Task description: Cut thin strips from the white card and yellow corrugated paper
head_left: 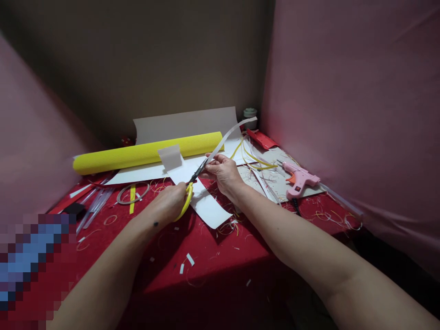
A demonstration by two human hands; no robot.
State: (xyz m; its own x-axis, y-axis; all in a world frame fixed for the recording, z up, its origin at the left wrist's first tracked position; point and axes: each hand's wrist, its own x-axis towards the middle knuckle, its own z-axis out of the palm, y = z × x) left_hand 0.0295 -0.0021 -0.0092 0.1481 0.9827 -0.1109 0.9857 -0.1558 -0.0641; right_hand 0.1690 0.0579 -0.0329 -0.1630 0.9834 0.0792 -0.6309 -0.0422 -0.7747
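Note:
My left hand (173,199) is closed on the yellow handles of a pair of scissors (189,199), whose dark blades point up and to the right. The blades meet a narrow white strip (227,136) near its lower end. Pinched in the fingers of my right hand (223,173), that strip curves up and away to the right. A wider white paper piece (211,208) lies below the scissors on the red cloth. Just behind my left hand a white paper end (171,158) stands in front of a yellow corrugated roll (147,152).
At the right, a pink glue gun (300,178) rests on a grey board (275,187) among yellow and white strips. Clear sticks (98,204) and a ring (133,194) lie left on the red-covered table (220,256). A lidded jar (250,118) stands behind.

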